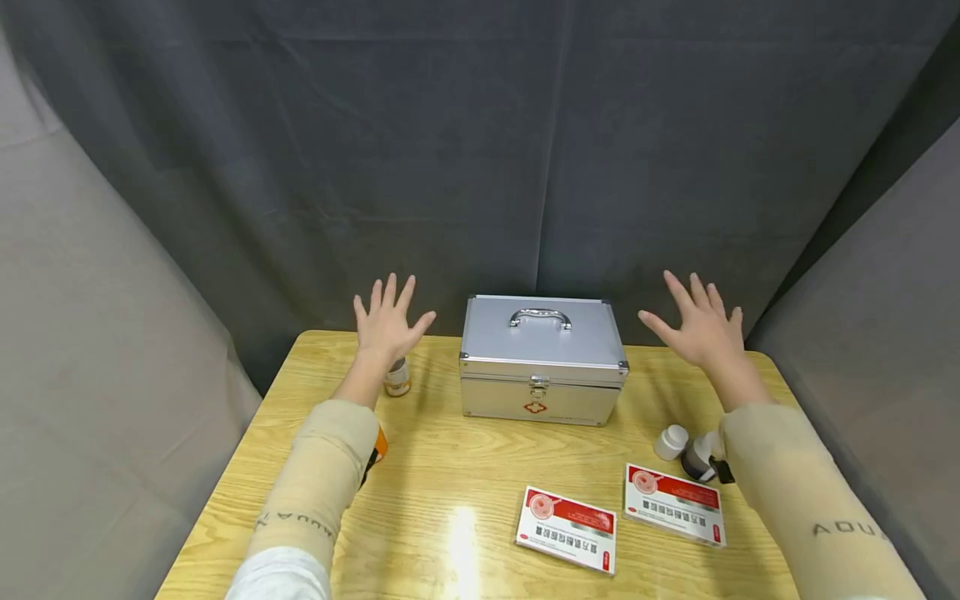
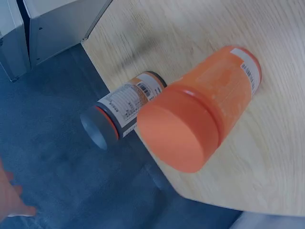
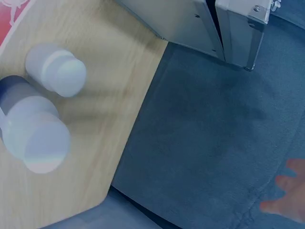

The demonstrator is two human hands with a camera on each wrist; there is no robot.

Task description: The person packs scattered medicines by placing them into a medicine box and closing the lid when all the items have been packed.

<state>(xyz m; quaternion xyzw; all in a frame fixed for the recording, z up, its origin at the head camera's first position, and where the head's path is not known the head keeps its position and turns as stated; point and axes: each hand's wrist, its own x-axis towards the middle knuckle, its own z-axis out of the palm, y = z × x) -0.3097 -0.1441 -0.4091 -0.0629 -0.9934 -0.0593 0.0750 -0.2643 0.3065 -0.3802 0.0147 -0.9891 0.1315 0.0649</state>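
Both hands hover with fingers spread and hold nothing. The left hand [image 1: 386,327] is left of a silver metal first-aid box [image 1: 543,358], over a small labelled bottle [image 1: 398,379]. An orange bottle [image 2: 205,109] stands close by, mostly hidden by the left sleeve in the head view. To the box's right is the right hand [image 1: 705,331], beyond a small white bottle [image 1: 671,442] and a larger dark-and-white bottle [image 1: 699,457]. The box's lid is down, its handle on top and its latch facing front. Two red-and-white medicine boxes, one nearer [image 1: 567,531] and one farther right [image 1: 674,505], lie flat.
Everything stands on a light wooden table [image 1: 420,500] with rounded far corners. A dark grey curtain [image 1: 405,167] hangs behind it. Lighter grey cloth [image 1: 112,333] flanks the left side, and more grey cloth [image 1: 877,308] the right.
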